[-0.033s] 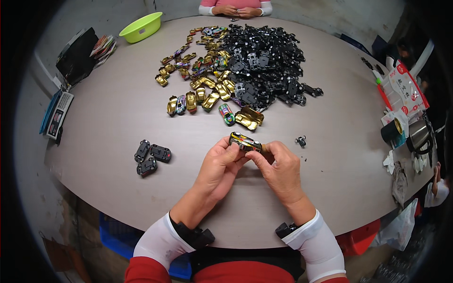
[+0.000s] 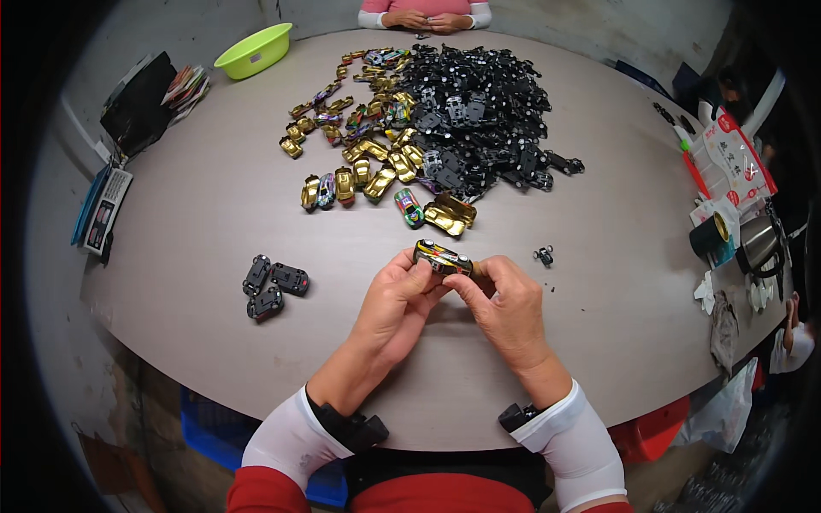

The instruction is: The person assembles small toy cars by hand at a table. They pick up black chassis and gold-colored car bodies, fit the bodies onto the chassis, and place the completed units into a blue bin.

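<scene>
Two hands hold a toy car over a round grey table.

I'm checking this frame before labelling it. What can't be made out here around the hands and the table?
- Underside of the small gold toy car: head view, covered by fingers of the left hand and right hand.
- Tiny black part on the grey round table: too small to identify.
- Heap of black plastic chassis pieces: tangled, uncountable.
- Person across the table: cut by the top edge.
</scene>
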The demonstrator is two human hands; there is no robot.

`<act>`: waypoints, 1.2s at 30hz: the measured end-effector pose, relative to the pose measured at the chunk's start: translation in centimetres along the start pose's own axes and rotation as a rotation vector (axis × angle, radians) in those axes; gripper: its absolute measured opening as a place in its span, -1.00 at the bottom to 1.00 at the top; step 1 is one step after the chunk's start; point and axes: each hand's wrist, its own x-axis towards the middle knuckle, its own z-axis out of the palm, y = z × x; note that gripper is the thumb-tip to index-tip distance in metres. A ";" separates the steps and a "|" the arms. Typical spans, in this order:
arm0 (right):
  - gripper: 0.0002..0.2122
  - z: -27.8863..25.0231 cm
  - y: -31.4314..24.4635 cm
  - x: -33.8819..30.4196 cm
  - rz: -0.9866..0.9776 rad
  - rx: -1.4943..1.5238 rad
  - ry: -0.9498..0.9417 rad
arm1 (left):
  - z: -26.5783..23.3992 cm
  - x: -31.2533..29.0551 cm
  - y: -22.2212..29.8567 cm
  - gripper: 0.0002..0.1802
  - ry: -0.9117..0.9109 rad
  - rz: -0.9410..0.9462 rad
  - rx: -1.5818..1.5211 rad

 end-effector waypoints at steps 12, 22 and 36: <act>-0.75 -1.5 -0.6 0.3 -0.218 -0.011 -0.079 | 0.5 -0.1 0.1 -0.71 -0.118 -0.044 -0.085; -0.58 -1.9 1.0 0.6 0.757 1.110 -0.460 | 0.3 -0.2 -0.2 -0.72 -0.186 0.263 0.716; -0.75 -0.8 1.7 0.2 0.621 0.902 -0.168 | 1.3 -0.3 0.6 -0.67 0.071 -0.151 0.250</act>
